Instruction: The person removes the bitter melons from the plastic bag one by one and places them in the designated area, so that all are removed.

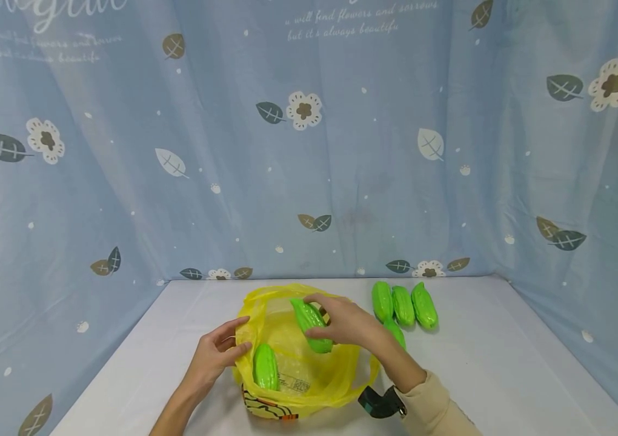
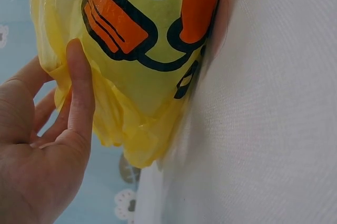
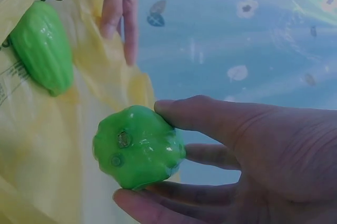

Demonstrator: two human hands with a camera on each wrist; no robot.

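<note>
A yellow plastic bag [image 1: 360, 363] stands with its mouth open upward, a cartoon print [image 2: 174, 19] on its outside. My left hand [image 1: 212, 354] pinches the bag's left rim between thumb and fingers. In my right hand [image 1: 344, 321] is a glossy, ridged green toy bitter melon [image 1: 309, 324], gripped between thumb and fingers above the bag's opening. The right wrist view shows this melon end-on [image 3: 139, 148]. Another green toy bitter melon [image 1: 266, 367] lies inside the bag at the left, also visible in the right wrist view [image 3: 42, 48].
Several more green toy bitter melons [image 1: 403, 306] lie close together on the white tabletop [image 1: 483, 363], right of the bag. One of them [image 1: 394, 331] is partly hidden behind my right forearm. A blue patterned curtain [image 1: 358, 181] encloses the back and sides.
</note>
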